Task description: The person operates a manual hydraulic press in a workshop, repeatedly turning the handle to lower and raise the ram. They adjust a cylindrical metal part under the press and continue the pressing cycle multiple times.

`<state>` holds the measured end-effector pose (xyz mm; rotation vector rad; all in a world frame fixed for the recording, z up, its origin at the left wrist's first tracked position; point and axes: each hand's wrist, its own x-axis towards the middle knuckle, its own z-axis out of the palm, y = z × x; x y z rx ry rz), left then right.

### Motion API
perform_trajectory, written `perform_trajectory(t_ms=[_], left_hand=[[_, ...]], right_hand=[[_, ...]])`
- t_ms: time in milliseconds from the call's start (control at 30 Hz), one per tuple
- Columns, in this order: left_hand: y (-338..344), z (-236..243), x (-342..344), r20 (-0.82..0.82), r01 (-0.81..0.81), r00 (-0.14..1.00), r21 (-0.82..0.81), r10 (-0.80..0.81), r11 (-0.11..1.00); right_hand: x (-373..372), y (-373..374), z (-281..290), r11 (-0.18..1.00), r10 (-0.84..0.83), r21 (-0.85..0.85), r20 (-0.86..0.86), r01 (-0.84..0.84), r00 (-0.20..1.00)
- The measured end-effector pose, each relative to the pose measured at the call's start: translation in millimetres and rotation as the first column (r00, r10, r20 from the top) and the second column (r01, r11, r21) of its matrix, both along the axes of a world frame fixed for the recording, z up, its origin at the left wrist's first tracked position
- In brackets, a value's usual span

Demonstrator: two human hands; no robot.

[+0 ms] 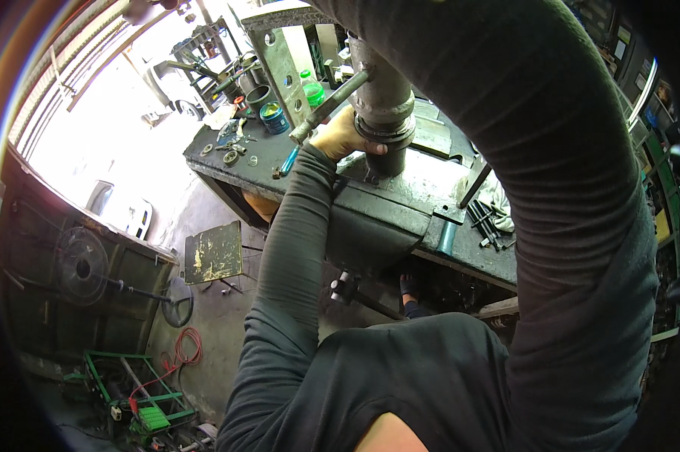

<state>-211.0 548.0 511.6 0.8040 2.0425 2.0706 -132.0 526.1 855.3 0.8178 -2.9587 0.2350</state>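
My left hand (344, 137) is closed round the lower end of an upright grey metal cylinder (381, 87), at a dark ring (389, 137) near its foot. The thumb lies across the front; the fingers behind are hidden. A round metal bar (332, 107) juts from the cylinder's side toward the left, passing just above the hand. Below stands a heavy bench vise (374, 222) with its handle (345, 288) hanging in front. My right arm (574, 166) reaches up past the cylinder's right side and leaves the top of the picture, so the right hand is out of sight.
Left on the workbench (261, 162) are a blue tin (274, 118), small metal rings and a blue-handled tool (287, 162). A green bottle (311, 89) stands behind. Black rods (485, 224) and a white rag (500, 203) lie right. A stool (213, 252) and fan (82, 265) stand lower left.
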Motion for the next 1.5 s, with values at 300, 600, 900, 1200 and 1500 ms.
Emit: perform_trajectory(t_ms=[300,600,900,1200,1500], left_hand=[[-2.2,-3.7,-7.2,-0.011,0.082,0.997,0.07,-0.082,0.994],[-1.8,-12.5,-2.0,-0.011,-0.045,0.999,0.061,0.045,0.997],[19.0,-24.4,36.9,-0.327,-0.425,0.852,0.021,0.408,0.905],[22.7,-49.4,44.4,-0.331,-0.629,0.743,-0.049,0.582,0.776],[18.4,-71.5,-6.1,-0.895,-0.785,0.406,-0.24,0.182,0.571]], right_hand=[[-7.4,8.4,-13.6,0.963,0.256,-0.026,-0.212,-0.268,0.943],[-23.0,7.6,-35.2,0.825,0.502,0.074,-0.548,-0.56,0.669],[9.4,51.2,-62.9,0.528,0.638,0.171,-0.726,-0.832,0.256],[-3.4,57.1,-82.1,0.099,0.714,-0.073,-0.69,-0.992,0.122],[13.6,84.4,-117.7,0.856,0.495,0.227,-0.625,-0.465,0.604]])
